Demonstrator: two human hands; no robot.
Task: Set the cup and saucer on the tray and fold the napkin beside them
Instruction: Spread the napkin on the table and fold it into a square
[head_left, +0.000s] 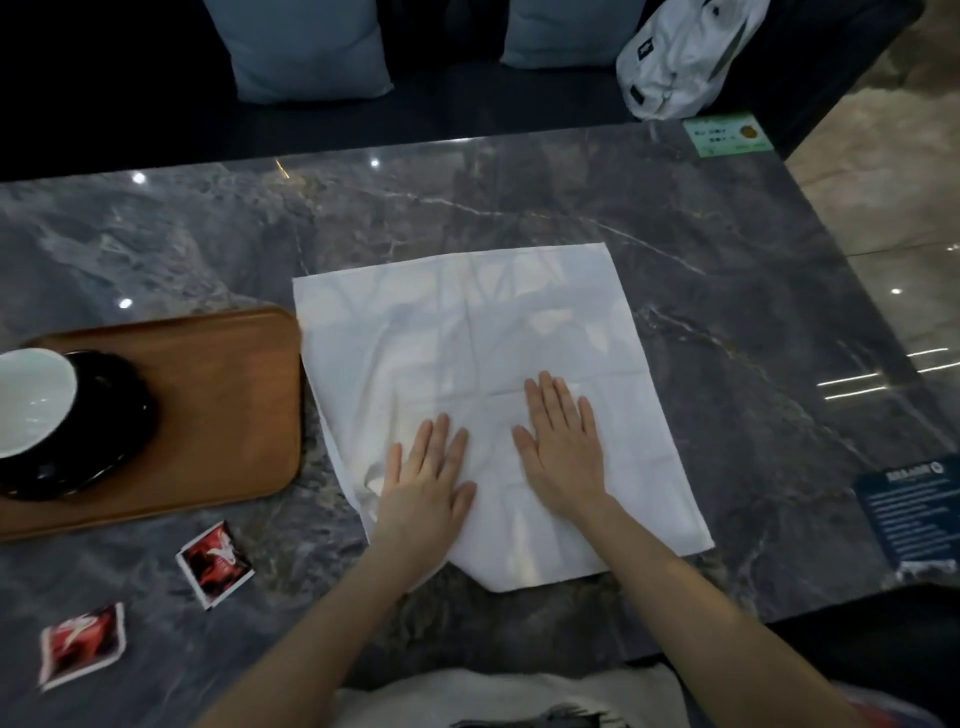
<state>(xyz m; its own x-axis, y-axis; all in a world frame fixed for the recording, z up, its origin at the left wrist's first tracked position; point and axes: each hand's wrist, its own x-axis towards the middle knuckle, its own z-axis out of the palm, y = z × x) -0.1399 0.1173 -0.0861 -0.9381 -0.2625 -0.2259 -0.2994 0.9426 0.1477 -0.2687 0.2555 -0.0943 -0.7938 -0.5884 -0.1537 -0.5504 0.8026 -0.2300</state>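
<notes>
A white napkin lies spread flat on the dark marble table, just right of a wooden tray. On the tray's left part stands a white cup on a black saucer, cut off by the frame edge. My left hand lies palm down on the napkin's near left part, fingers apart. Beside it, a little farther in, my right hand presses flat on the napkin's near middle. Neither hand grips anything.
Two red sachets lie on the table near the front left. A dark printed card sits at the right edge and a green card at the far corner. Cushions and a white bag rest on the seat beyond.
</notes>
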